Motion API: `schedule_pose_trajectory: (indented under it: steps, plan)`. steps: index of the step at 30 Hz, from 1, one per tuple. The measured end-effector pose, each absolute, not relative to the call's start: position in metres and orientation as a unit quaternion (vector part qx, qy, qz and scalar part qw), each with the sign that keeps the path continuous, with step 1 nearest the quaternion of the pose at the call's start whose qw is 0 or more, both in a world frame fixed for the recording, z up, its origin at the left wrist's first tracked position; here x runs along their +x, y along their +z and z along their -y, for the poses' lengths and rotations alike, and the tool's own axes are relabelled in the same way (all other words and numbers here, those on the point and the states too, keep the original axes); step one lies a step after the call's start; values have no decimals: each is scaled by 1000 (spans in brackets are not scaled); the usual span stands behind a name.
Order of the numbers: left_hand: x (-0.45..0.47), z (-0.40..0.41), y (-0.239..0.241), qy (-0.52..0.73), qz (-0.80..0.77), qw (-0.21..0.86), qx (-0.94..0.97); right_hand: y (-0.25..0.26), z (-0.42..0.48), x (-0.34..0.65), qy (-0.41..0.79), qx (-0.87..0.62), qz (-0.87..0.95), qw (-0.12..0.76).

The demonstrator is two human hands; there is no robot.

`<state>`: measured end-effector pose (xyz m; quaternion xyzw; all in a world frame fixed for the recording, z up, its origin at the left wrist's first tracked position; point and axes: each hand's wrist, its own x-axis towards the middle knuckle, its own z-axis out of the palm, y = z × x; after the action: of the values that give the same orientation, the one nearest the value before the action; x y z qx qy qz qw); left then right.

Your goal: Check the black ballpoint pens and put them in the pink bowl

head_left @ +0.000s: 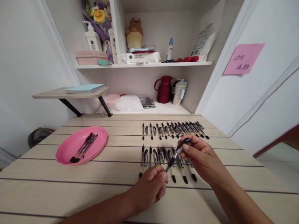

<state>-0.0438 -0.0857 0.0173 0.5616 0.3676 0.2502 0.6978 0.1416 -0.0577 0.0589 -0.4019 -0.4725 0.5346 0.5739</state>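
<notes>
Both hands are closed on one gel pen [171, 161], held slantwise above the table. My left hand [153, 185] grips its lower part, the end hidden in the fingers. At the upper end, the thumb and fingers of my right hand [198, 154] pinch the black-topped clear pen cap [185, 141]; whether it is seated on the pen or partly off, I cannot tell. Behind and below the hands lies a near row of uncapped pens [141, 161] with loose caps [146, 157] between them. A farther row of pens [151, 131] with caps lies beyond.
A pink dish [98, 146] holding several pens [84, 147] stands on the slatted table [105, 186] at left. A small raised stand [52, 93] carries blue paper at the back left. Shelves behind hold a red jug [164, 90], a cup [179, 92] and a plush toy [135, 34].
</notes>
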Motion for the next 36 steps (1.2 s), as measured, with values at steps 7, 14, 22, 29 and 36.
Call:
schedule_pose_trajectory:
  steps: [7,14,22,29,36]
  plan:
    - [-43,85,22,250,-386,694,554,41,59,137,557,-410,495,525]
    - [-42,84,27,268,-376,694,553,38,59,136,589,-413,502,480]
    - [-40,87,29,277,-390,681,555,33,62,133,588,-421,505,472]
    - [-42,83,29,285,-383,657,584,27,61,131,578,-416,510,482]
    - [-47,80,31,279,-375,661,587,23,58,133,549,-368,528,533]
